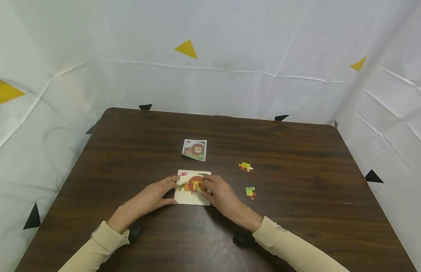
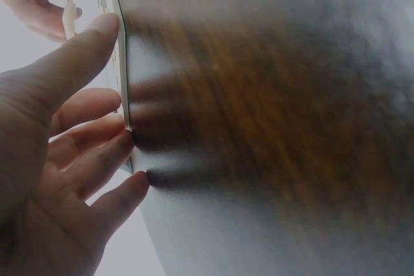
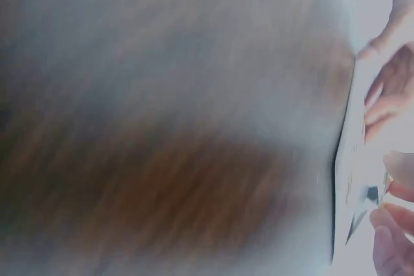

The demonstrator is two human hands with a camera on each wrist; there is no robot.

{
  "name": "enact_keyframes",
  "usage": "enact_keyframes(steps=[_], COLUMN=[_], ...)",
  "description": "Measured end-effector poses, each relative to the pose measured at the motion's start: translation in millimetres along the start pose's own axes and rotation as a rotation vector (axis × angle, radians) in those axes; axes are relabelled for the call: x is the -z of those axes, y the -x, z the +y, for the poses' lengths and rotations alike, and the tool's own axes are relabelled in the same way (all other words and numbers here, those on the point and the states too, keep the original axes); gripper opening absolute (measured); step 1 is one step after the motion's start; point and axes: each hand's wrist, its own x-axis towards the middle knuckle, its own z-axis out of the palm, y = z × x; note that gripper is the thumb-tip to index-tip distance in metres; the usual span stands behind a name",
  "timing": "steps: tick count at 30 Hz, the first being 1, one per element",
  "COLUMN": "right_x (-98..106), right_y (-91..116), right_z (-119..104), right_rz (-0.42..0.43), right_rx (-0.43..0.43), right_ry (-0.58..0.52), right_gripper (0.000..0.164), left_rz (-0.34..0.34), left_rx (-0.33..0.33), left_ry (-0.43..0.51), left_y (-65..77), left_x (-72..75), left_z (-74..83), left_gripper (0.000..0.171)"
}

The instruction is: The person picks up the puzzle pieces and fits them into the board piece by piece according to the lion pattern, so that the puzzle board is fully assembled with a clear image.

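A pale puzzle board with a partly assembled lion picture in its upper part lies on the table between both hands. My left hand rests against the board's left side, fingers fairly straight at the upper left and thumb near the lower left corner. Over the right part of the board, my right hand pinches a small puzzle piece between thumb and fingers. That piece appears edge-on in the left wrist view, and the fingers mostly hide it from the head view.
Behind the board lies a small lion picture card with a lifted lower edge. Two loose puzzle pieces, an upper one and a lower one, lie to the right on the dark wooden table. White sheeting surrounds the table.
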Motion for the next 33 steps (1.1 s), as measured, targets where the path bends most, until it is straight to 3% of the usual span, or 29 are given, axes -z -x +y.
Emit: enact_keyframes(steps=[5, 8, 20, 33], right_x=[-15.5, -23.5, -32.8, -37.4], right_y=[-8.9, -13.7, -20.1, -19.3], right_z=[-10.2, -15.1, -21.6, -25.7], right_rz=[-0.036, -0.050, -0.135, -0.150], right_rx=[0.156, 0.199, 0.176, 0.191], right_ry=[-0.027, -0.003, 0.127, 0.265], right_gripper=[0.021, 0.021, 0.020, 0.014], left_rz=[0.013, 0.014, 0.011, 0.028], left_rx=[-0.022, -0.024, -0.016, -0.030], left_ry=[-0.006, -0.003, 0.000, -0.008], left_y=[-0.4, -0.3, -0.8, -0.5], left_x=[-1.0, -1.4, 0.0, 1.5], left_z=[-0.9, -1.2, -1.8, 0.0], left_gripper=[0.041, 0.040, 0.042, 0.047])
